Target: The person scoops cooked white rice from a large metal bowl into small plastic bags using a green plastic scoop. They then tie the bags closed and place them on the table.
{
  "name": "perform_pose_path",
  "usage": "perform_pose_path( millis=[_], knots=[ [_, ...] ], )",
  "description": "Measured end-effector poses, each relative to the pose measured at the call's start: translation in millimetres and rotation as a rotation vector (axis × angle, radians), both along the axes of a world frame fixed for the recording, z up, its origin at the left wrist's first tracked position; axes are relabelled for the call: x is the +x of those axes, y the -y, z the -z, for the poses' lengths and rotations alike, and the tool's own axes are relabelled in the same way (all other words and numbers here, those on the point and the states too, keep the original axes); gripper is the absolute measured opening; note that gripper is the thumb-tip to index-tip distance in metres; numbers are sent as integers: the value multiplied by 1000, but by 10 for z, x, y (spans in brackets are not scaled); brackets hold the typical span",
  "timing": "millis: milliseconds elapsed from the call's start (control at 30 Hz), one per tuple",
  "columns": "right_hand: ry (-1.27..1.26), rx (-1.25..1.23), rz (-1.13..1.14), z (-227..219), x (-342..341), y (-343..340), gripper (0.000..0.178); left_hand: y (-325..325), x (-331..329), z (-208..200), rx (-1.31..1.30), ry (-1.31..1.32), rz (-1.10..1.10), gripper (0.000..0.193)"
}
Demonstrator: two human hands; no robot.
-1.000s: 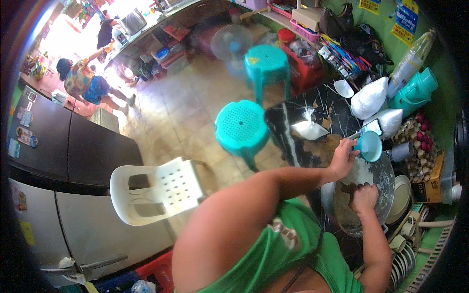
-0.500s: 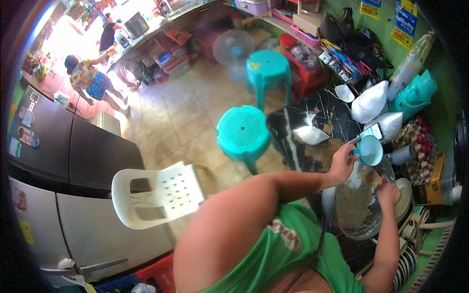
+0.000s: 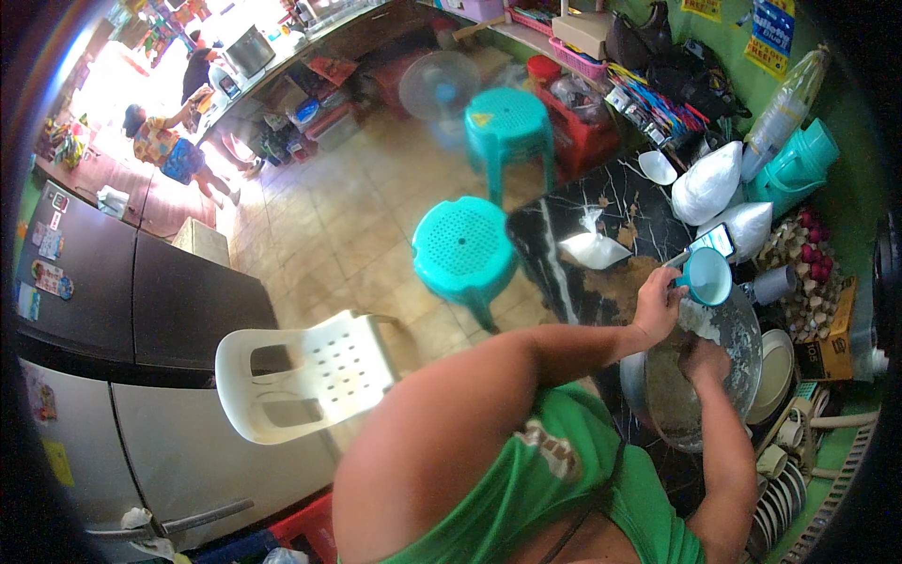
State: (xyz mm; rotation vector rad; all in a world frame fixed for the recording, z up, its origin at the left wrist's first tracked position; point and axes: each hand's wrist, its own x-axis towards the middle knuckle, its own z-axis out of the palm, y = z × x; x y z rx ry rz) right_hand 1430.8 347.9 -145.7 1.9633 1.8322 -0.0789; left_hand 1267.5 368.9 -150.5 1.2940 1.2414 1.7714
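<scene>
My left hand grips a light blue cup over the far side of a large round metal basin. The cup is tilted so its inside shows. A wet brownish-grey mixture lies in the basin, with whitish powder at its far side. My right hand is down in the basin against the mixture, its fingers curled and partly hidden; what they hold cannot be made out. Beyond the basin, a small tied bag of white powder rests on the black marbled table.
Larger white-filled bags, a phone and a grey cup stand past the basin. Plates in a rack are at the right. Teal stools and a white chair stand on the floor. Two people are far left.
My right hand has moved left and away from me, from the basin's right side into the mixture. My left hand and the blue cup have shifted slightly.
</scene>
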Motion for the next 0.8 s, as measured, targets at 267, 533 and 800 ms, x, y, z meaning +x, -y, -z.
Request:
perform_pose_path(
  millis=[267,533,800],
  knots=[
    [21,-7,-241,-182,-155,480,21,-40,51,87,14,47,11,28],
    [-62,-25,-490,-834,-220,652,13,-20,5,23,29,28,-2,27],
    [312,386,-164,-425,804,-220,13,-43,-7,-52,-54,48,-1,24]
  ],
)
